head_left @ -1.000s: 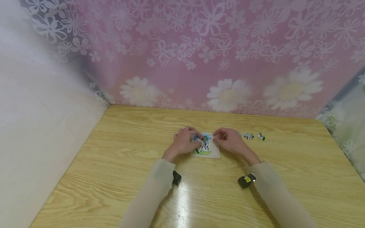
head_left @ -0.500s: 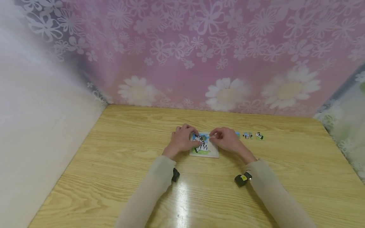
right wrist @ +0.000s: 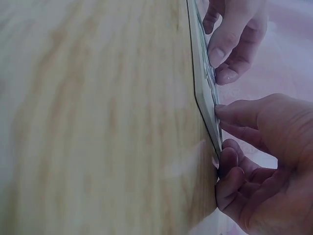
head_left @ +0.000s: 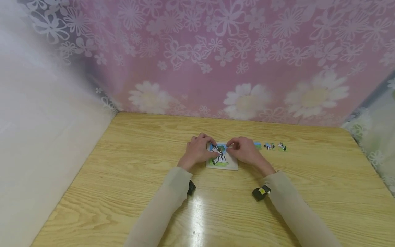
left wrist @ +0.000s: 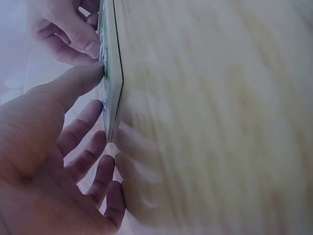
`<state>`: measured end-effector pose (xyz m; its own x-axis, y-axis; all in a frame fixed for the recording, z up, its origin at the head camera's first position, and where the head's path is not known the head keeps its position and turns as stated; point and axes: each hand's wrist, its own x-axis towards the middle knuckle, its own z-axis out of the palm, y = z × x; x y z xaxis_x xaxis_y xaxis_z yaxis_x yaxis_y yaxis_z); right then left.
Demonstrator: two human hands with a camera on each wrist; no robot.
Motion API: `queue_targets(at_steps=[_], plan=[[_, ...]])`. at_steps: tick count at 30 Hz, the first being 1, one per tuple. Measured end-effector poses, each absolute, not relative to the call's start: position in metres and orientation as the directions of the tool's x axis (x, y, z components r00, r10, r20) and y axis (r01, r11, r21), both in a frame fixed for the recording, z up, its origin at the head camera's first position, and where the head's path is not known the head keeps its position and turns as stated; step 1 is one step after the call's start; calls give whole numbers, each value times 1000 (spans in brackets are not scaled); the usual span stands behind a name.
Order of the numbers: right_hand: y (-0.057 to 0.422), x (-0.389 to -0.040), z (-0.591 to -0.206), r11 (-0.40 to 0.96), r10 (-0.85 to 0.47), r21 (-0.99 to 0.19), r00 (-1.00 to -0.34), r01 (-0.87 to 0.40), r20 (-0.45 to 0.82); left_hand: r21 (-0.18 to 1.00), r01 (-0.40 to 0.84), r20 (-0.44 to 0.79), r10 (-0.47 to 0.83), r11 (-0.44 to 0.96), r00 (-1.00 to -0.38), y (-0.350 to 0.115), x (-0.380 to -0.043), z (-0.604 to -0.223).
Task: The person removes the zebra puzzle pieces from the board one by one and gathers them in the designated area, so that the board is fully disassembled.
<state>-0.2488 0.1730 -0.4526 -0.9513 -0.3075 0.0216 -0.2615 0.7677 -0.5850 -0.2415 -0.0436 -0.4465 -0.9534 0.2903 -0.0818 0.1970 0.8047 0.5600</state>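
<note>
A small jigsaw puzzle board [head_left: 232,164] lies flat on the table, its zebra picture [head_left: 219,159] filling the left part and its right part bare and pale. My left hand [head_left: 197,149] holds the board at its left side, thumb on the picture and the other fingers around the upper left edge. At the upper right, my right hand [head_left: 245,150] pinches a puzzle piece against the board with thumb and forefinger; the fingers hide most of this piece. Both wrist views show the board [left wrist: 115,81] edge-on, with the fingertips of both hands at its face.
Right of my right hand lie loose puzzle pieces in a row: a blue-green one [head_left: 257,145], a mixed-colour cluster [head_left: 269,146] and a black-and-white animal one [head_left: 282,146]. A pink flowered curtain [head_left: 197,68] hangs behind the wooden table [head_left: 139,164].
My right hand has shifted slightly left, bringing the pinched piece down onto the upper part of the board. The left hand keeps its hold, its index finger moving slightly off the picture.
</note>
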Motion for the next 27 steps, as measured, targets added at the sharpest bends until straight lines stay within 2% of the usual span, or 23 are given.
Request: queue_targets(at_steps=[18, 27], plan=[[172, -250, -452, 779, -258, -603, -965, -175, -54, 551, 195, -85, 287, 811, -954, -42, -242, -446], [174, -248, -452, 710, -259, -690, -964, -143, -67, 545, 182, -103, 280, 819, -954, -42, -243, -447]])
